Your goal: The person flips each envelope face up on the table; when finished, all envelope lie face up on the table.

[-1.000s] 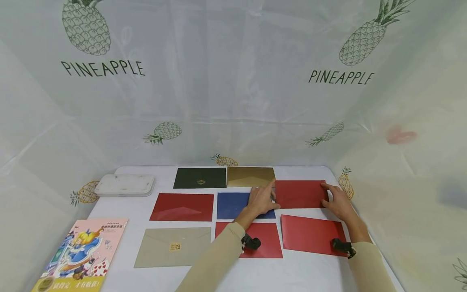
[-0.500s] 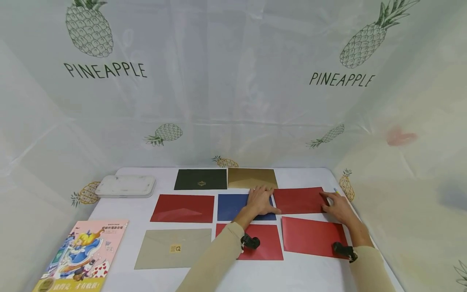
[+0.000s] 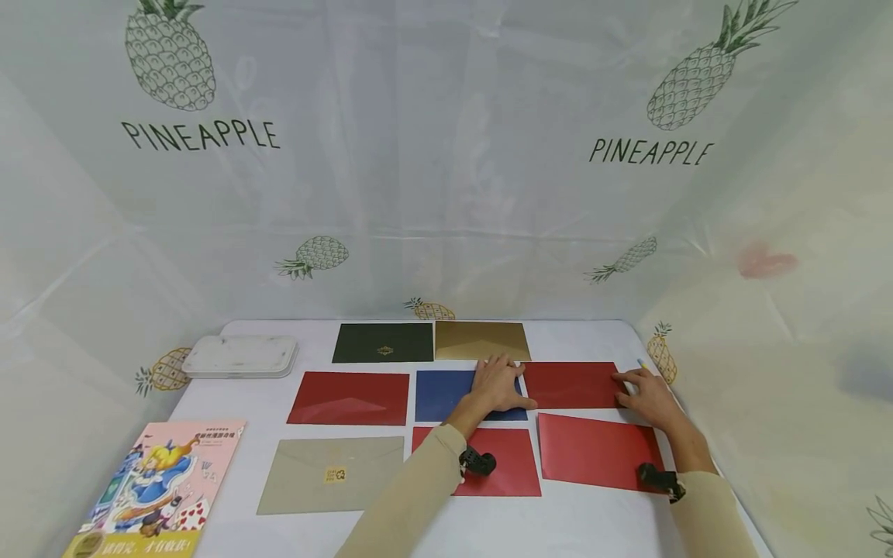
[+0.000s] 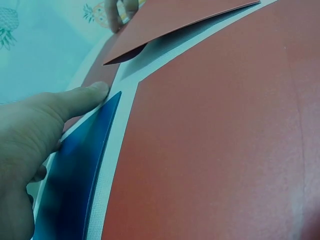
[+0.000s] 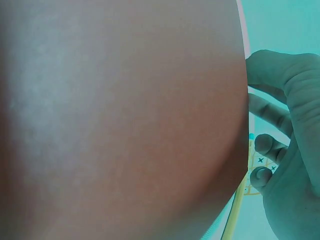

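A dark red envelope lies flat in the middle row at the right. My left hand spreads over a blue envelope, its index fingertip and thumb at the red envelope's left edge. In the left wrist view the left thumb reaches out straight past the blue envelope's corner. My right hand is at the red envelope's right edge, index finger and thumb apart and lightly bent. The right wrist view shows that hand's fingers partly hidden behind a large red surface.
Nearer me lie two red envelopes, a right one and a middle one. Further envelopes are red, beige, dark green and gold. A white case and picture book sit left. A pencil lies by the right hand.
Both hands have brought the dark red envelope down and slightly nearer me, and it now lies flat. The left index finger has lowered. A pencil tip has come into view beyond the right hand.
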Demonstrator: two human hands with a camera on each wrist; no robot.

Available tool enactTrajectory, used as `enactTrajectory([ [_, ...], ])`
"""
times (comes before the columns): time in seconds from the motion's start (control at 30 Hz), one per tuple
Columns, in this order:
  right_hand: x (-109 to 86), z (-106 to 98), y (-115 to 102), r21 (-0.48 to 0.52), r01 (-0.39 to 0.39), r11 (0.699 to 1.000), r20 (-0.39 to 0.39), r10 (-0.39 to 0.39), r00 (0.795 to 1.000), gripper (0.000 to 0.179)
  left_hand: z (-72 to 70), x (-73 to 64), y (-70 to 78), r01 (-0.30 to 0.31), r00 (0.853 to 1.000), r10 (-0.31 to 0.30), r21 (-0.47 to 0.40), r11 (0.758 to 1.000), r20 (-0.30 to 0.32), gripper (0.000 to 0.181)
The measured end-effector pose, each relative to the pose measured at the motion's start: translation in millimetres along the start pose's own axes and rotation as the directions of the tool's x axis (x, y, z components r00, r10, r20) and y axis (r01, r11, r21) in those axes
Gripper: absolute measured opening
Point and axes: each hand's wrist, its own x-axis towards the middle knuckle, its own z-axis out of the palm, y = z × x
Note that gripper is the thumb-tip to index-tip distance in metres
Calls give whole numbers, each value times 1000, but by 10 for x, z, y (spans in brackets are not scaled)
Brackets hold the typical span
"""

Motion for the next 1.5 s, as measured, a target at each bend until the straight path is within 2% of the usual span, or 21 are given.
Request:
enactTrajectory([
  [0.33, -22, -17, 36, 18, 7, 1000, -29, -7, 1000, 42, 7, -19, -31, -34, 999, 34, -33, 999, -8, 81],
  [0.43, -83, -88, 6, 22, -17, 1000, -40, 18, 999, 42, -20, -52, -41, -83, 996, 81, -57, 995, -27, 71],
  [0.5, -147, -139, -10, 23, -28, 999, -40, 29, 999, 42, -41, -84, -50, -137, 990, 135, -77, 988, -40, 63],
  [0.6, -286, -204, -31, 38, -38, 999, -15, 39, 999, 35, -72, -153, -55, -240, 970, 237, -97, 966, -47, 51],
  [0.77, -574, -247, -21, 48, -7, 999, 66, 4, 998, 17, -80, -258, -39, -398, 917, 397, -62, 915, -39, 40],
  [0.87, -726, -230, 2, 32, 33, 999, 111, -37, 993, 15, -60, -305, -37, -458, 889, 457, -37, 888, -32, 37],
  [0.97, -830, -182, 23, 10, 67, 998, 157, -68, 985, 15, -40, -336, -40, -483, 876, 482, -33, 875, -27, 35],
  [1.1, -876, -134, 28, 6, 72, 997, 191, -72, 979, 27, -33, -346, -26, -490, 872, 489, -31, 871, -28, 32],
  [1.3, -894, -130, 3, 8, 81, 997, 211, -81, 974, 41, -56, -337, 28, -479, 878, 479, -15, 878, -8, 30],
  [1.5, -940, -115, 2, 39, 150, 988, 196, -155, 968, 48, -77, -348, 83, -461, 887, 461, -13, 887, 14, 31],
])
